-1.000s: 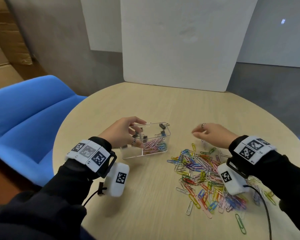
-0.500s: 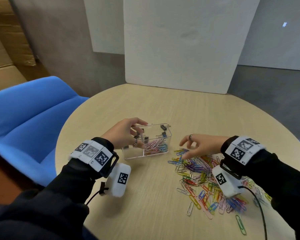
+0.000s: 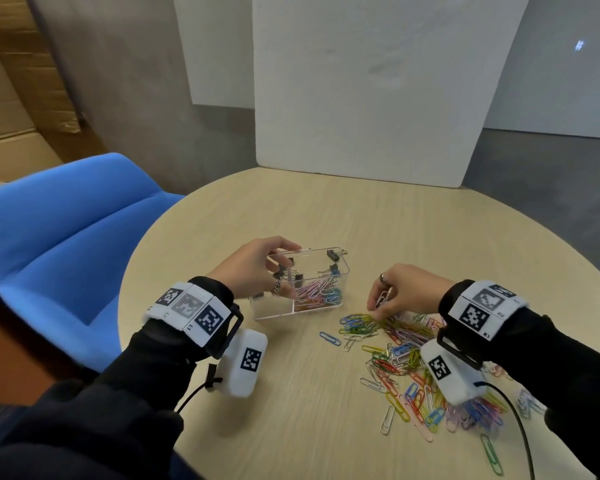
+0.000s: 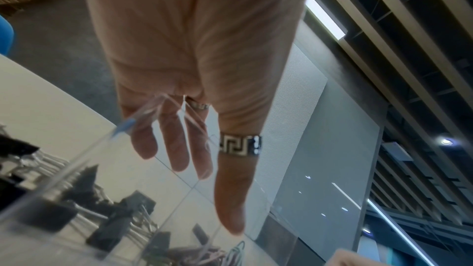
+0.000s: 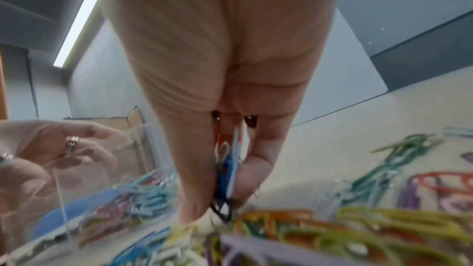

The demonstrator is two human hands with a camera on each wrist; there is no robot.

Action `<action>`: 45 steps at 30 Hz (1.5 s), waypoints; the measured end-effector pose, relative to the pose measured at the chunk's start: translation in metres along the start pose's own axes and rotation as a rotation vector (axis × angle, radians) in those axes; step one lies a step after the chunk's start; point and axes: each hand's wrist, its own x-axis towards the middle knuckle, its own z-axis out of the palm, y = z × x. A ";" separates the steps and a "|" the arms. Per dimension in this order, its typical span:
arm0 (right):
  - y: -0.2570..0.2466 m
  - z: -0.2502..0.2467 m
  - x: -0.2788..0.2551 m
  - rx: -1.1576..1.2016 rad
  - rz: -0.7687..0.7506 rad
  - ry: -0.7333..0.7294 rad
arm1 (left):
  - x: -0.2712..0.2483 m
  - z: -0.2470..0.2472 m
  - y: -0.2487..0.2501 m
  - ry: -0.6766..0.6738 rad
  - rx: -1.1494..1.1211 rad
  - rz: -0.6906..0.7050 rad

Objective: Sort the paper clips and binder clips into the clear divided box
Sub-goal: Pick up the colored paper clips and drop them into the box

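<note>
The clear divided box (image 3: 340, 271) stands on the round table, with coloured paper clips (image 3: 317, 292) in its near right compartment and black binder clips (image 3: 332, 255) in the far ones. My left hand (image 3: 257, 268) grips the box's left wall, thumb (image 4: 230, 199) inside the clear wall (image 4: 58, 177). My right hand (image 3: 400, 292) hovers at the left edge of the loose paper clip pile (image 3: 409, 362) and pinches a small bunch of paper clips (image 5: 226, 181) between thumb and fingers (image 5: 253, 171). The box (image 5: 76, 199) lies just left of that hand.
A white foam board (image 3: 371, 88) stands at the table's far edge. A blue sofa (image 3: 59, 237) sits left of the table (image 3: 291, 427). Stray clips reach toward the table's near right edge (image 3: 492, 453). Cables hang from both wrist cameras.
My right hand dropped from above the table down onto the pile's left edge and closed on a bunch of paper clips. The left hand stayed on the box.
</note>
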 end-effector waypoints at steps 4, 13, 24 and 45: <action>-0.004 -0.020 -0.001 0.116 -0.023 0.147 | 0.001 0.000 -0.001 0.006 -0.001 0.001; -0.059 -0.049 0.017 0.243 -0.218 0.340 | 0.002 0.000 -0.001 0.001 -0.001 0.000; -0.074 -0.017 0.024 0.167 -0.296 0.291 | 0.002 0.001 -0.003 0.013 -0.011 0.012; -0.043 0.001 -0.004 -0.110 -0.112 -0.300 | 0.003 0.001 -0.004 0.002 -0.029 0.010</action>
